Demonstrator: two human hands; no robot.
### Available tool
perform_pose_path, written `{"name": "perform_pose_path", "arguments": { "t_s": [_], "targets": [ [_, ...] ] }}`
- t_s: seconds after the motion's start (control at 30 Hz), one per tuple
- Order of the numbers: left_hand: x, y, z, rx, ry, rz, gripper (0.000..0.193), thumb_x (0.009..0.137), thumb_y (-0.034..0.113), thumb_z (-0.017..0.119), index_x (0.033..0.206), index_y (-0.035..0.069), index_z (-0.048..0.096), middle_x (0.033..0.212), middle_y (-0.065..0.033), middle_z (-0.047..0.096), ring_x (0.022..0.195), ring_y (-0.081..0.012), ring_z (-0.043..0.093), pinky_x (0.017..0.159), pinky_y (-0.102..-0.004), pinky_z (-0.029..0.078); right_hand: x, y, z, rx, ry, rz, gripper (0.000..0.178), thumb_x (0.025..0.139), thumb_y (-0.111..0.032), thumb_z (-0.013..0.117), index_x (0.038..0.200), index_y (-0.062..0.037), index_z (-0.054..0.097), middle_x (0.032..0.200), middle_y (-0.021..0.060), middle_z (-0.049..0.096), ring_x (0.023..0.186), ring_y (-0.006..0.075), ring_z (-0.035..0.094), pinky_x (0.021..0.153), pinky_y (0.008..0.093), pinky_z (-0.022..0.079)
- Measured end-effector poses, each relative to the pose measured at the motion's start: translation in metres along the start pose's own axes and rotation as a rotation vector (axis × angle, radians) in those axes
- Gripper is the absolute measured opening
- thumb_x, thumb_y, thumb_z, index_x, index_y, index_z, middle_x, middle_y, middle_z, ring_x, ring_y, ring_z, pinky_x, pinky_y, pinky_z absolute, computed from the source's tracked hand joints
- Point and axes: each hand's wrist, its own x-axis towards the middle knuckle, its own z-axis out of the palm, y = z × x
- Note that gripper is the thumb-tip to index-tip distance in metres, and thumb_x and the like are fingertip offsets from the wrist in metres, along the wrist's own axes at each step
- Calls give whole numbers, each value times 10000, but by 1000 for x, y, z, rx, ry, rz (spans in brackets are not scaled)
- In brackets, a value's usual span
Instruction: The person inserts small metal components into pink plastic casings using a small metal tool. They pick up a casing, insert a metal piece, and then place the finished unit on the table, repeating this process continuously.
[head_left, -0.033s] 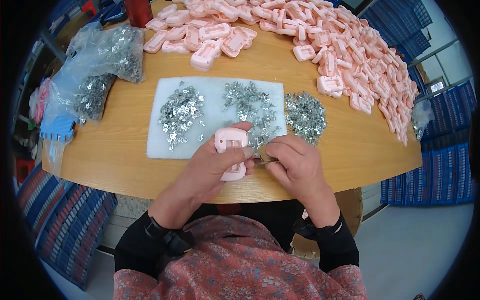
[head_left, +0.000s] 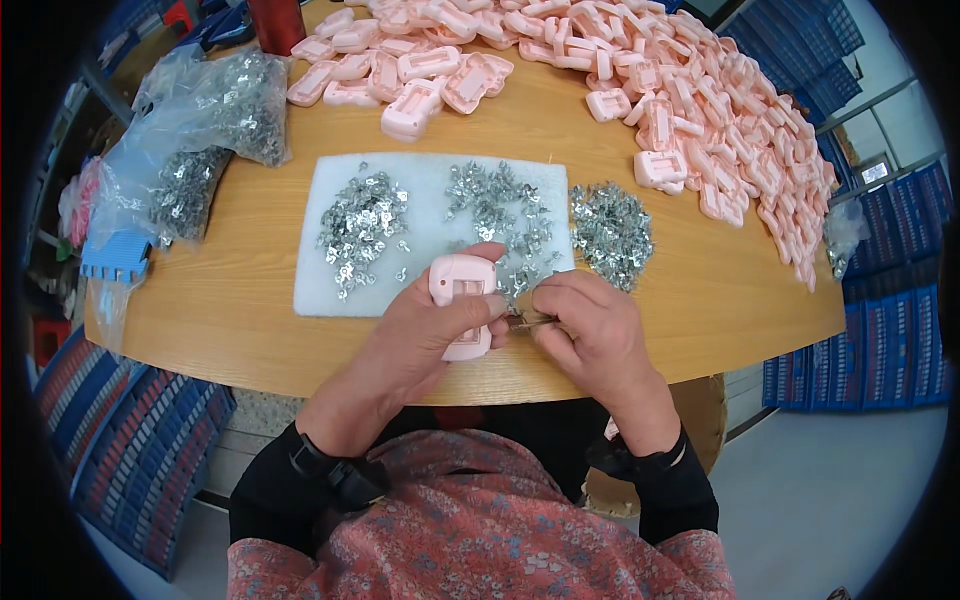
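My left hand [head_left: 425,322] is closed around a pale pink plastic casing [head_left: 465,270], its thumb lying across the open battery compartment. Pinched in my right hand [head_left: 595,325] is a slim metal tool that looks like tweezers [head_left: 541,321]; its tip is beside the casing's right edge, near the left fingertips. Whether the tip grips a small metal piece is too small to tell. Beyond my hands, a white foam mat [head_left: 425,180] bears a left heap of small silvery metal contact pieces [head_left: 362,225] and a right heap of similar contacts [head_left: 500,210].
Another pile of metal contacts [head_left: 612,237] lies right of the mat. Many pink casings [head_left: 690,130] cover the table's far and right side. Clear plastic bags of metal parts [head_left: 240,110] and a blue foam piece [head_left: 115,258] sit at left. Blue racks [head_left: 860,350] stand beyond the table.
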Motion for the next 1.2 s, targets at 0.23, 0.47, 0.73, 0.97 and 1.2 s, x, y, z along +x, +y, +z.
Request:
{"name": "perform_pose_path", "arguments": {
  "t_s": [0.23, 0.47, 0.73, 0.97, 1.2],
  "targets": [
    [-2, -1, -2, 173, -82, 19, 558, 868, 38, 695, 1387, 45, 490, 954, -33, 628, 807, -133, 642, 728, -288, 538, -8, -5, -8, 445, -154, 508, 138, 862, -94, 682, 960, -7, 640, 728, 34, 577, 666, 87, 510, 611, 252, 438],
    [-12, 0, -3, 41, -130, -102, 464, 1020, 269, 476, 1428, 51, 442, 939, -82, 645, 808, -177, 661, 794, -359, 567, -11, -7, -12, 691, -232, 659, 129, 876, -104, 647, 932, 6, 608, 731, -62, 467, 681, 28, 395, 597, 214, 370],
    [-15, -7, -12, -145, -198, -234, 581, 1064, 423, 184, 1448, 52, 410, 958, -142, 668, 847, -251, 690, 823, -458, 583, -14, -23, 6, 559, -11, 475, 121, 904, -110, 682, 937, -14, 618, 835, -54, 542, 738, 23, 471, 650, 191, 387],
    [-13, -4, -20, -75, -156, 79, 556, 1025, 351, 240, 1463, 46, 396, 1023, -157, 675, 949, -238, 679, 876, -387, 555, -39, -19, 12, 889, -13, 617, 63, 900, -53, 665, 934, -15, 628, 944, -31, 587, 787, 37, 484, 693, 208, 400],
    [-12, -3, 4, -58, -138, 299, 564, 1008, 401, 262, 1425, 59, 425, 1213, -183, 628, 1125, -262, 615, 971, -407, 489, -43, -25, 28, 1371, -239, 835, 62, 937, -52, 633, 992, -26, 625, 1038, -4, 604, 849, 46, 532, 768, 233, 453]
  ]
}}
